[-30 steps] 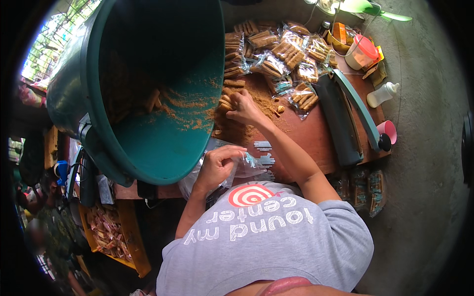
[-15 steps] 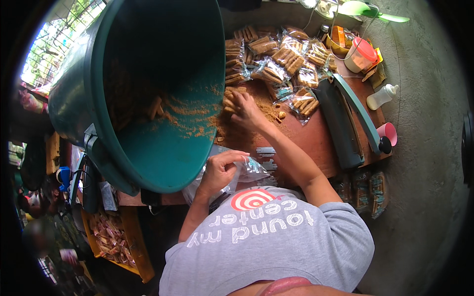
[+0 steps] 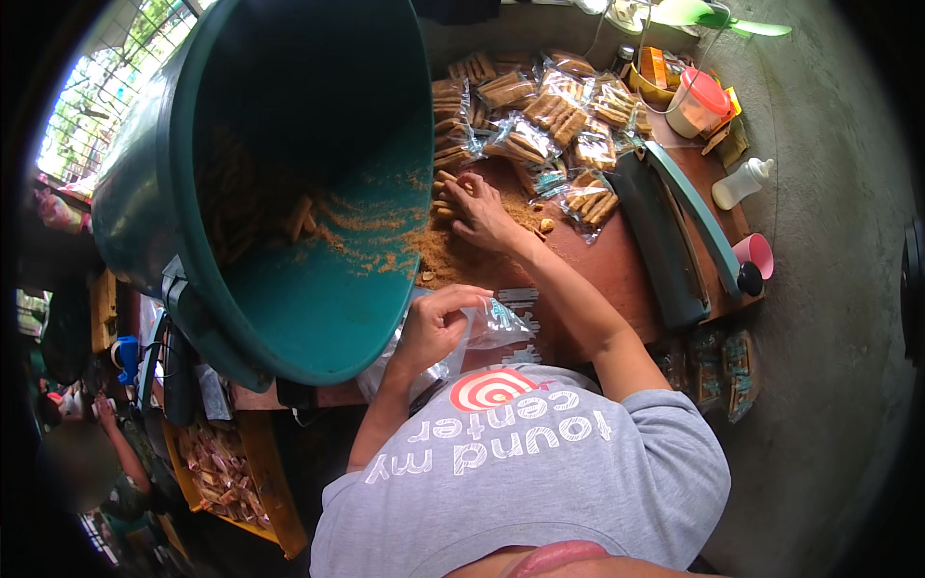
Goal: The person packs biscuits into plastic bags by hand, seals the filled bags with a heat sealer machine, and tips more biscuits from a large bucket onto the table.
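My right hand is bent over several brown biscuit sticks lying on crumbs beside the tub's rim, its fingers curled on them. Closer to my body, my left hand pinches a clear plastic bag with printing on it. The bag looks slack, and part of it hangs behind the hand. A big green tub lies tipped toward me on the left, with loose sticks and sugary crumbs inside. Beyond my right hand, filled clear packets of sticks are heaped on the reddish-brown table.
A long bag sealer with a raised arm stands at the right. Past it are a pink cup, a white bottle and a red-lidded tub. An orange crate of packets sits low left, near another person's arm.
My right hand has shifted slightly on the sticks, and more of them show beside its fingers. My left hand keeps the bag. Another person's raised arm has come into view at lower left.
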